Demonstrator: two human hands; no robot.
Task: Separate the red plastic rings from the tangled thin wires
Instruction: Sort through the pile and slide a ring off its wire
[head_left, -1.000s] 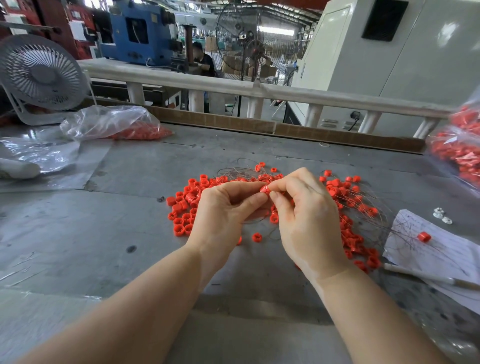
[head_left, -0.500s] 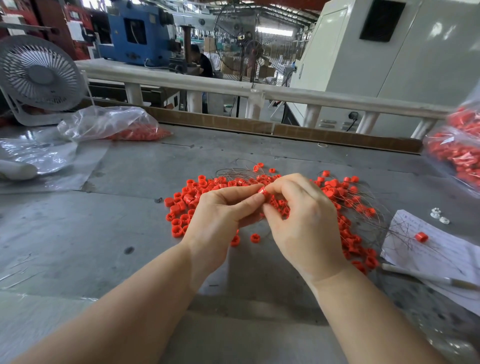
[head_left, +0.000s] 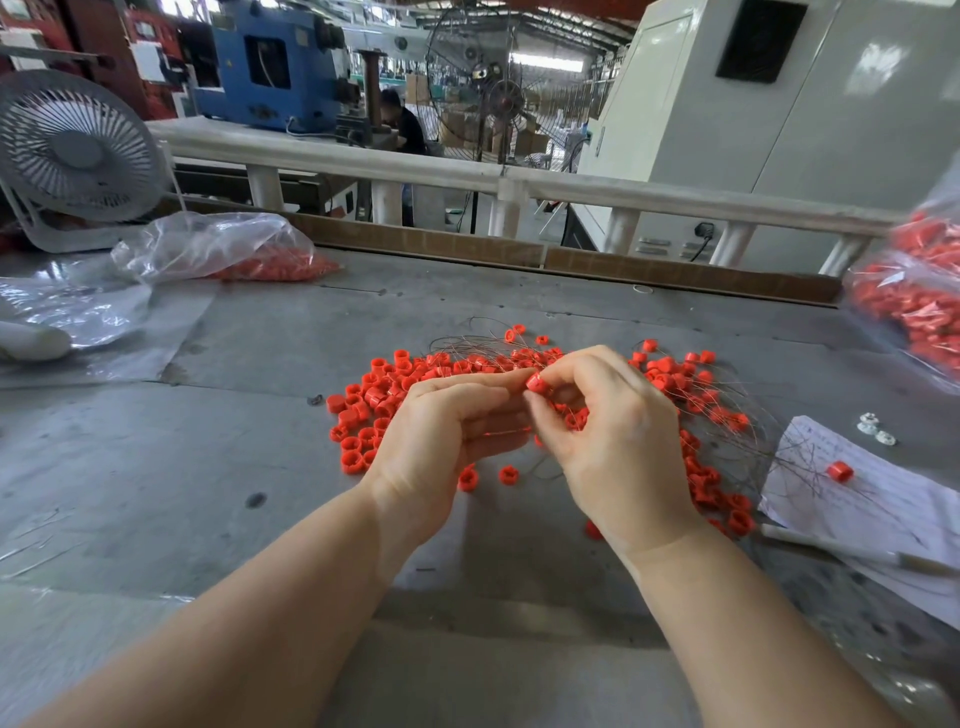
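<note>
Red ring (head_left: 537, 385) (bore tilted up-left) pinched between both hands (head_left: 524, 415).

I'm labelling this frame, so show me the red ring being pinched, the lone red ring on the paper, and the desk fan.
pinched red ring (head_left: 537, 385): head view, its outer wall.
lone red ring (head_left: 839, 472): head view, its side.
desk fan (head_left: 78, 151): head view, grille centre.

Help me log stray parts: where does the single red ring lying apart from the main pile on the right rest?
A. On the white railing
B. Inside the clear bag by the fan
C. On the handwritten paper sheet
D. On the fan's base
C: the lone red ring sits on the handwritten paper sheet, among thin wire ends.
</note>
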